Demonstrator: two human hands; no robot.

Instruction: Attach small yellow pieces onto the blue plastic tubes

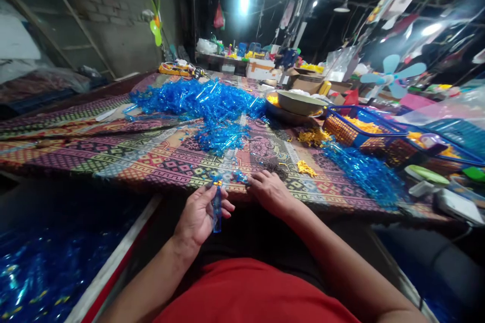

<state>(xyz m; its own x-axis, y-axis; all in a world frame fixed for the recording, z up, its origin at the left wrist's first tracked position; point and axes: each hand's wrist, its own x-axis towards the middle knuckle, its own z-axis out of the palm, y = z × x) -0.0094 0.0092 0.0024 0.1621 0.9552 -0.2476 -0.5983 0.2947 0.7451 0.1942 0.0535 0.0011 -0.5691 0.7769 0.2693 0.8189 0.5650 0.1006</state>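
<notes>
My left hand (pixel 202 210) grips a narrow, see-through blue plastic piece (pixel 217 212) near the table's front edge. Small yellow parts sit at its upper end, and it stands roughly upright between thumb and fingers. My right hand (pixel 270 191) rests on the patterned cloth with its fingers curled down and together; whatever is at the fingertips is hidden. A few small blue pieces (pixel 239 176) lie just left of those fingers. Behind the knuckles is a small pile of tiny dark parts (pixel 278 169), with a little heap of yellow parts (pixel 306 168) to its right.
A big heap of clear blue pieces (pixel 197 98) spreads across the table's far middle. More blue pieces (pixel 366 174) lie at right. Metal bowls (pixel 301 103) and a blue basket of yellow parts (pixel 382 139) stand behind. Blue pieces (pixel 41 267) also fill the area below left.
</notes>
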